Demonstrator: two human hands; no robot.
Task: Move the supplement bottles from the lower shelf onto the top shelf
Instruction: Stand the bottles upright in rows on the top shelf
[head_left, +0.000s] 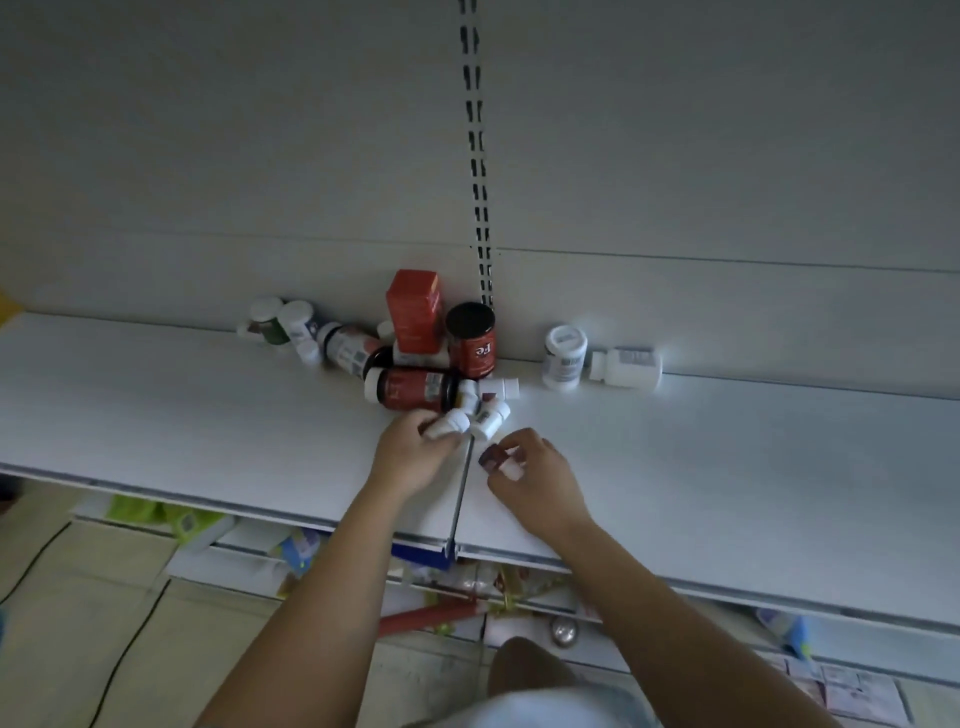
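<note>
Head view, so what have we got in each hand?

Our left hand (410, 448) has its fingers curled round a small white bottle (447, 423) lying on its side on the top shelf (208, 415). Our right hand (537, 475) pinches a dark-labelled bottle (500, 460) with a white cap, low over the board. We cannot tell if it is touching.

Why are we working so near the front edge?

We judge the back is crowded. Just beyond our left fingertips lies a second white bottle (489, 420), then a red-labelled bottle (410, 389) on its side, and a dark jar (471, 340) and a red box (414, 312) against the back wall (260, 156). Two white bottles (565, 357) sit well off to the right of our right fingers.

Can we see anything inside them?

No — every cap we can see is on, so the contents are hidden.

And the lower shelf?

Below our wrists the lower shelf (249, 543) holds a blurred clutter of packets — we cannot tell whether any bottles are among it.
</note>
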